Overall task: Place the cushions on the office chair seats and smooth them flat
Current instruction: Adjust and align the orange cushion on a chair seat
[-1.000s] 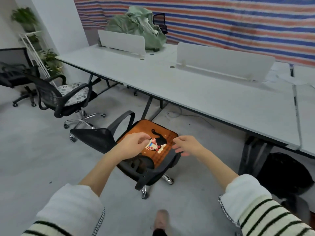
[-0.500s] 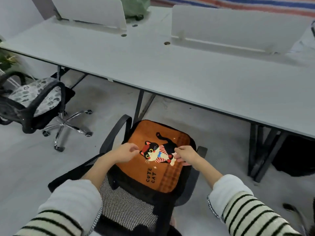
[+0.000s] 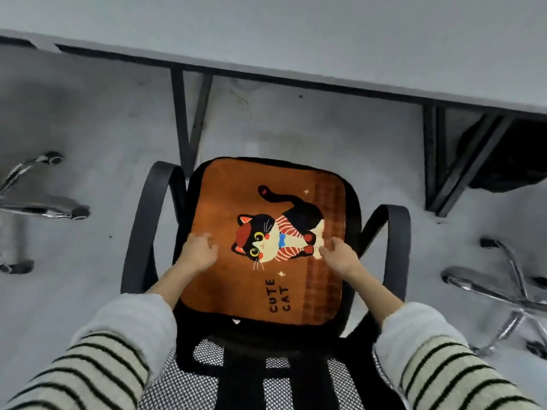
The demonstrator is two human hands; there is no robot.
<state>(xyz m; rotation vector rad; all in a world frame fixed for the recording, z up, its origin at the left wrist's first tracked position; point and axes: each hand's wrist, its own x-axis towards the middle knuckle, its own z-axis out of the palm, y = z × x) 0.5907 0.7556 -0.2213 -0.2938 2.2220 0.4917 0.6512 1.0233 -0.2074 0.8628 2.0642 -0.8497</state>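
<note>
1. Desk (image 3: 296, 39): it runs along the top of the view, beyond the chair, with its dark legs standing on the floor behind the seat. It plays no part in the step.

2. Chair (image 3: 236, 359): seen from above and behind, its mesh back is nearest the camera and one armrest curves up on each side of the seat. The seat is almost fully covered.

3. Cushion (image 3: 266, 291): the orange cat cushion lies on the chair seat, between the armrests, its far edge near the seat's front edge and its near edge against the base of the back. It looks square to the seat and I see no folds or lifted corners. So placing on this chair looks done; only the smoothing is under way or close to finished.

4. Left hand (image 3: 198, 253): it rests on the cushion's left part, inside the left armrest. The fingers look loosely bent and blurred, and nothing is gripped.

5. Right hand (image 3: 340, 255): it rests on the cushion's right part, on the checked strip inside the right armrest, fingers relaxed, holding nothing.

6. Left to do, as I judge it: a last press outward. Chrome bases of other chairs show on both sides of this chair, but their seats are out of view, so I cannot tell whether they have cushions.
</note>
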